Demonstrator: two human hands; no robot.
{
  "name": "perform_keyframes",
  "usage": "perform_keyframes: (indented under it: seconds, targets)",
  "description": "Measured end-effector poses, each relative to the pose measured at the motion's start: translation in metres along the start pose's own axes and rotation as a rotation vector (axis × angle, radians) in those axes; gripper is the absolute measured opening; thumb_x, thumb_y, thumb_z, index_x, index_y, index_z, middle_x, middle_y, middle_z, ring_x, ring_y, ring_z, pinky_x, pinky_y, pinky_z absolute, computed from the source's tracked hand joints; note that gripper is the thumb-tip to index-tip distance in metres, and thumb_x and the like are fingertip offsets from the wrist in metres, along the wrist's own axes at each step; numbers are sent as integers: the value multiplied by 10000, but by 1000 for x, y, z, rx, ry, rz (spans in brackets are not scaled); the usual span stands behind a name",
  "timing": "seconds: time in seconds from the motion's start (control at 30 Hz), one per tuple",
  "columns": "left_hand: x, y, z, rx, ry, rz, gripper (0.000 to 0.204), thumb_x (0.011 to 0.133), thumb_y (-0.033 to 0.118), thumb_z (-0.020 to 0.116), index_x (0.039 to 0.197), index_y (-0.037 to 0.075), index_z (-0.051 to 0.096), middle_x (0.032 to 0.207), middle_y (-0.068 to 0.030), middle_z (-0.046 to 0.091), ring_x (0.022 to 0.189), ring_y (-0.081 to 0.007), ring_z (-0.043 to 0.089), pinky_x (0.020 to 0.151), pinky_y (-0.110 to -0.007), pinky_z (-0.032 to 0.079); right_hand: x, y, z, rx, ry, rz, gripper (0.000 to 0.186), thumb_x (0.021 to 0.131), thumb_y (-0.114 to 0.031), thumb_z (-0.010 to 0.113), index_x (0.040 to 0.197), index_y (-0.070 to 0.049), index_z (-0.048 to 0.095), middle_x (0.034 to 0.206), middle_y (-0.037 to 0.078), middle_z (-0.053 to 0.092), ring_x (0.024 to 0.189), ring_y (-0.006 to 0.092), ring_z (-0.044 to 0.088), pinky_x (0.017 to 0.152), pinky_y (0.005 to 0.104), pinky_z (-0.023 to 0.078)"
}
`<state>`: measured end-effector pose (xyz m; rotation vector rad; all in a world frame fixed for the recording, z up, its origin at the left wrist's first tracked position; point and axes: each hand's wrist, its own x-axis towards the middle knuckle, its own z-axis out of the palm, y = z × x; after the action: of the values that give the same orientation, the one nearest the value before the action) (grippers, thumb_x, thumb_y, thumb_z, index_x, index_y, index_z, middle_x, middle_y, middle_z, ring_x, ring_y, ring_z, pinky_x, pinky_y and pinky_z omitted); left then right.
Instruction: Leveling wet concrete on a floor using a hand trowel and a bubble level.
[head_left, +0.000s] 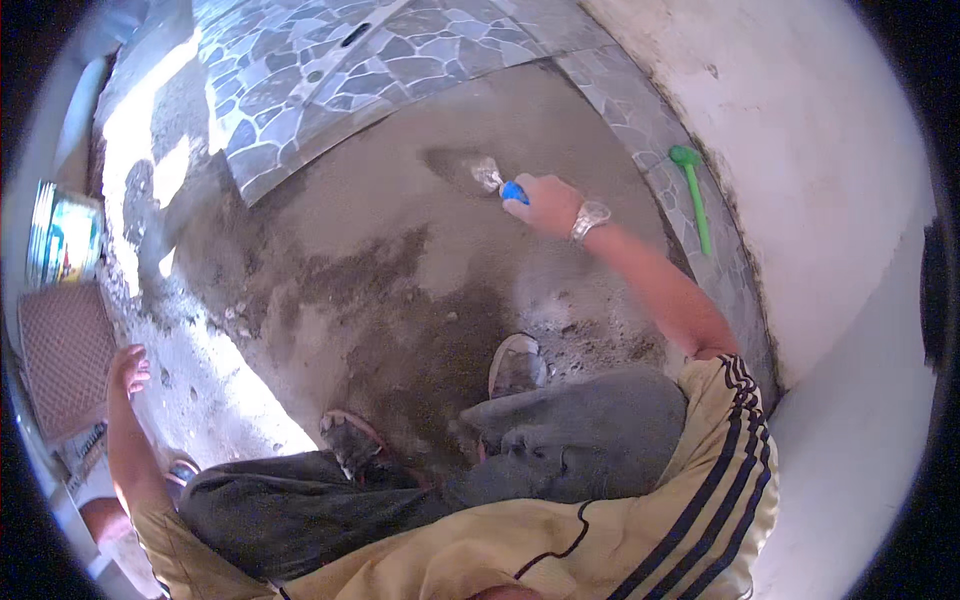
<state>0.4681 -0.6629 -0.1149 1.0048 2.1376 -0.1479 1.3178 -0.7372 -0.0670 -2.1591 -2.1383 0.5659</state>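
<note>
My right hand [548, 205] is closed round the blue handle of a trowel [486, 174], out over the middle of the floor. The trowel's metal blade rests on or just above a wet-looking grey mortar bed [400, 180]; a dark patch lies just left of the blade. A metal-banded watch [591, 221] is on my right wrist. Far off to the left, my left hand [130, 370] hangs with loosely curled fingers and nothing visible in them. Beside it is a brown panel with a lattice pattern [66, 350]; whether the hand touches it I cannot tell.
Stone-patterned tiles [400, 60] border the mortar at the back and right. A green mallet [695, 200] lies by the white wall [800, 190]. At the left stands a printed bucket [70, 238]. My shoes [516, 365] are on rough, crumbly ground at the mortar's near side.
</note>
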Motion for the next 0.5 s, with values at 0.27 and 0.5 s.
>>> perform_keyframes:
  seconds: [0.27,0.5]
  targets:
    - [11,108,-9,-166,17,285,394,896,306,565,1279,247,495,849,-13,591,557,-99,532,418,-248,343,31,103,-10,-225,165,126,325,827,-344,547,963,-54,598,871,190,660,836,382,637,738,487,503]
    - [-21,143,19,-59,29,316,236,920,242,542,1139,156,565,710,5,552,447,-73,471,344,-202,268,10,121,-33,-206,366,208,260,787,-299,566,885,-64,617,821,175,663,808,371,641,738,480,504]
